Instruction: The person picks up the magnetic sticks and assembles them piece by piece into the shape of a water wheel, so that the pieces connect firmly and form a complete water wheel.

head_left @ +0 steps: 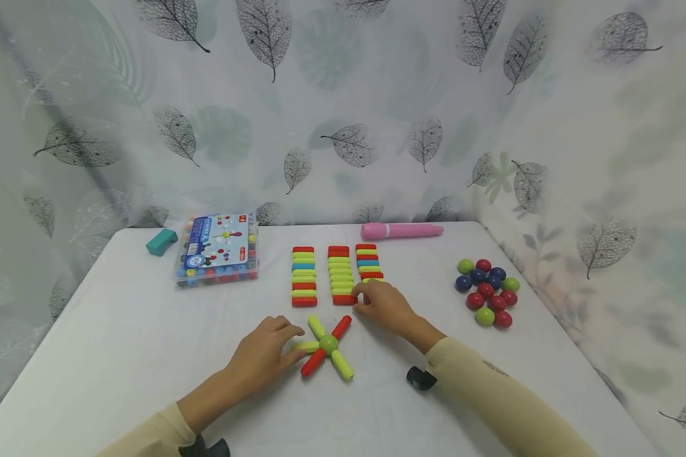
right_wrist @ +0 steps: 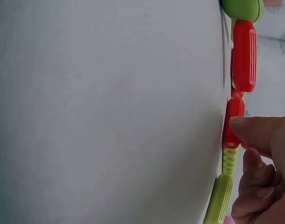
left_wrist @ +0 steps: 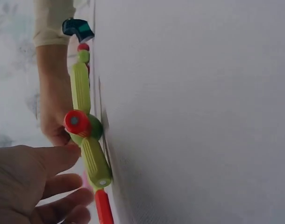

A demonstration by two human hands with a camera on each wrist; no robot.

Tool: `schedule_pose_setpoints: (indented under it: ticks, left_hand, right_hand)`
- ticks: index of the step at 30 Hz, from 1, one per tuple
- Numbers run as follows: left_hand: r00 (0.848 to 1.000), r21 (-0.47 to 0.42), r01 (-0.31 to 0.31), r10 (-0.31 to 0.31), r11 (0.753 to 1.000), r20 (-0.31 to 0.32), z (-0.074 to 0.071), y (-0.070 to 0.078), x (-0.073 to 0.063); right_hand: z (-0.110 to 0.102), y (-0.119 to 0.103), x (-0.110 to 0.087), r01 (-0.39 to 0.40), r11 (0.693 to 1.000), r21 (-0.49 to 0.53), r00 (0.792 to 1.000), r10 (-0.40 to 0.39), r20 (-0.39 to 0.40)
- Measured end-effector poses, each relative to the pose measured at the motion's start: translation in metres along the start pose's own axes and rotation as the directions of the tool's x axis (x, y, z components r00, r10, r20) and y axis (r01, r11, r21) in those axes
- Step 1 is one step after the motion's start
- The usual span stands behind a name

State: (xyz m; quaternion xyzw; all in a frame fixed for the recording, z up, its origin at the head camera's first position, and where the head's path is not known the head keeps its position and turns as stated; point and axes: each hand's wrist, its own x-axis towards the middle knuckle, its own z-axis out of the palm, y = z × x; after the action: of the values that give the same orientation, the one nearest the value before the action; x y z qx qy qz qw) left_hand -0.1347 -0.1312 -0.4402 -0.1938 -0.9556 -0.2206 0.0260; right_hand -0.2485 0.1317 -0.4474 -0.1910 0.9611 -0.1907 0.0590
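Observation:
A five-armed star of ribbed plastic sticks in yellow-green and red lies on the table, joined at a green ball [head_left: 328, 344]. My left hand [head_left: 263, 349] is at its left side, thumb and fingers apart on either side of a yellow-green stick [head_left: 306, 347]. The left wrist view shows its other fingers loosely bent. My right hand [head_left: 385, 309] pinches the right end of a red stick [head_left: 342, 300] at the near end of the middle column. In the right wrist view, its thumb presses on that red stick [right_wrist: 234, 107].
Two more columns of sticks, left [head_left: 303, 276] and right [head_left: 368, 257], lie behind the star. Coloured balls [head_left: 497, 303] sit at the right. At the back are a clear lidded box [head_left: 217, 249], a teal block [head_left: 162, 242] and a pink pen-like tube [head_left: 403, 231].

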Motion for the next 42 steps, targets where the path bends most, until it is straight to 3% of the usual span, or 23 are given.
schedule_pose_setpoints:
  ticks: [6, 13, 19, 26, 29, 33, 37, 42]
  left_hand:
    - [0.997, 0.028, -0.002, -0.001, 1.0, 0.079, 0.005, -0.004, 0.006]
    - [0.996, 0.003, 0.009, -0.01, 1.0, 0.089, 0.006, -0.004, 0.005]
    - [0.995, 0.003, 0.019, -0.019, 1.0, 0.099, 0.006, -0.003, 0.004]
    - [0.993, 0.003, 0.025, -0.025, 1.0, 0.113, 0.008, -0.002, 0.005]
    - [0.994, 0.003, 0.022, -0.022, 1.0, 0.111, 0.007, -0.001, 0.005]
    - [0.995, 0.011, 0.015, -0.016, 1.0, 0.1, 0.005, -0.001, 0.005]
    - [0.994, 0.004, 0.019, -0.019, 1.0, 0.104, 0.005, -0.002, 0.005]
    - [0.994, 0.004, 0.025, -0.025, 1.0, 0.107, 0.006, -0.002, 0.004]
  right_hand:
    - [0.005, -0.004, 0.004, -0.031, 0.999, -0.023, 0.999, 0.031, -0.013]
    - [0.007, -0.009, 0.006, -0.055, 0.997, -0.053, 0.998, 0.054, -0.022]
    - [0.005, -0.011, 0.005, -0.031, 0.993, -0.112, 0.999, 0.03, -0.009]
    - [-0.011, 0.003, -0.017, -0.014, 0.998, -0.058, 0.998, 0.018, 0.066]
    - [-0.019, 0.007, -0.035, 0.024, 0.999, -0.03, 0.991, -0.02, 0.129]
    - [-0.02, 0.002, -0.05, 0.141, 0.99, -0.031, 0.971, -0.132, 0.197]
    - [-0.017, -0.009, -0.054, 0.221, 0.973, -0.061, 0.959, -0.205, 0.195]
    - [-0.015, -0.015, -0.056, 0.263, 0.959, -0.109, 0.953, -0.241, 0.181]
